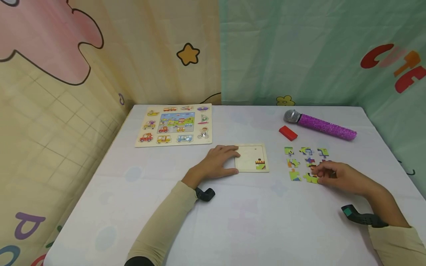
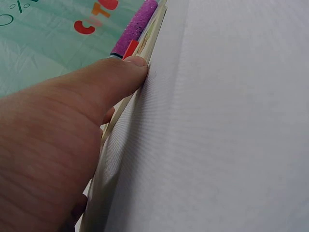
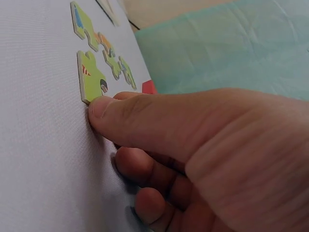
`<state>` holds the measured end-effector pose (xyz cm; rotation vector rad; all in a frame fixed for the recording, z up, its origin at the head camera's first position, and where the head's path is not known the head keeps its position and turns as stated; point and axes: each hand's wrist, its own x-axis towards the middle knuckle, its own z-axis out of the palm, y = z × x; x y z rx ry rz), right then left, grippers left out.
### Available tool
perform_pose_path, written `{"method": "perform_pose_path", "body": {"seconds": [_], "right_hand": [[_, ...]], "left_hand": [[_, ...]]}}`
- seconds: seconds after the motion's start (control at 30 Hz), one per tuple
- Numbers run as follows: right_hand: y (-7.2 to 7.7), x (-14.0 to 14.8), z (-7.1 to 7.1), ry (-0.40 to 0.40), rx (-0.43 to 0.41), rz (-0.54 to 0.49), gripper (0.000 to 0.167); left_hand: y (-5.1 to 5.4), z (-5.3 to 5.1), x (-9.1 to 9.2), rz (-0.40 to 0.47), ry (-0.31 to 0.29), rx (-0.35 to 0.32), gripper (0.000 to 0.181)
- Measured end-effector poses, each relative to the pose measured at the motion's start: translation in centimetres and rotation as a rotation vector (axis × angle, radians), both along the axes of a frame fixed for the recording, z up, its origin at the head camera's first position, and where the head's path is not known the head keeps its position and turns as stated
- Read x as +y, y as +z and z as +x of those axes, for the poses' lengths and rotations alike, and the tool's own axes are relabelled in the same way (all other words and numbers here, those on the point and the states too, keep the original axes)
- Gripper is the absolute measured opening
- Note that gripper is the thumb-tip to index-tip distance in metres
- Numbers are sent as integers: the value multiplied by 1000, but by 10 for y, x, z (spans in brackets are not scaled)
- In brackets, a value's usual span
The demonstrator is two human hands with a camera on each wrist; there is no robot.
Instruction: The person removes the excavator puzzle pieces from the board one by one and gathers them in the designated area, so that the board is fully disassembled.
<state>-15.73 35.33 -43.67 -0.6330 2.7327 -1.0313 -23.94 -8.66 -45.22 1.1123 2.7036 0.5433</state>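
My left hand holds the left side of a small pale puzzle board, thumb at its near edge and fingers at its far edge. One fitted puzzle piece with red and green print sits in the board's near right corner. To the right, several loose pieces lie in rows. With thumb and forefinger, my right hand pinches the green puzzle piece nearest the front; its other fingers are curled. That hand partly covers the pieces behind it. In the left wrist view the thumb presses the board's edge.
A larger wooden picture board with vehicles lies at the back left. Behind the loose pieces are a red block and a glittery purple microphone. Printed curtains hang behind the white table.
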Motion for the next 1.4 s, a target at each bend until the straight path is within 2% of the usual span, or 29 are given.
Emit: {"method": "perform_pose_path", "body": {"seconds": [0.13,0.47,0.8,0.93,1.07,1.2,1.3,1.4], "right_hand": [[-1,0,-1,-3,32,25,25],[0,-3,-2,-21,20,18,19],[0,-1,-4,-6,27,8,19],[2,4,-4,-38,15,39,20],[7,6,-2,-64,59,42,20],[16,-6,-5,-27,129,37,20],[27,-24,-12,37,178,42,21],[38,-47,-23,102,182,49,23]], "left_hand": [[0,0,-1,-2,4,-3,58],[1,-1,-3,2,1,5,58],[2,-2,-4,1,3,10,58],[3,-1,-3,2,4,10,58],[6,0,-1,-2,6,12,58],[6,1,1,7,2,12,58],[4,1,1,19,1,6,57],[1,2,0,19,3,5,57]]}}
